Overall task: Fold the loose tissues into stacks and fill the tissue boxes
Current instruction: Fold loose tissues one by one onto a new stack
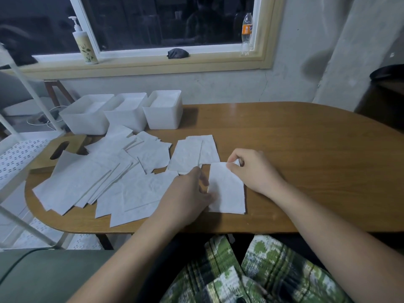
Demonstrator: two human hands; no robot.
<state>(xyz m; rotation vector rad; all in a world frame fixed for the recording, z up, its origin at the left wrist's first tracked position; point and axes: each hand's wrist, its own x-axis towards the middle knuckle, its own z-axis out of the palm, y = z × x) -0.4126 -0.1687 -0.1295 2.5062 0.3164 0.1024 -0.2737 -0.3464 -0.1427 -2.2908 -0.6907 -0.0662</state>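
Observation:
A folded white tissue [227,191] lies near the table's front edge. My right hand [251,169] pinches its far right corner. My left hand [188,193] holds the tissue's left edge with thumb and fingers. Several loose white tissues [105,178] are spread over the table's left half. A small stack of folded tissues [194,154] sits just beyond my hands. Three white tissue boxes stand in a row at the back left: the left box [85,119], the middle box [126,117] and the right box [164,114], each with tissues inside.
A wooden box lid with a slot [59,152] lies at the table's left end, partly under tissues. The oval wooden table [306,149] is bare on its right half. On the windowsill stand a pump bottle [84,42], a plastic bottle [246,33] and a dark cloth [177,54].

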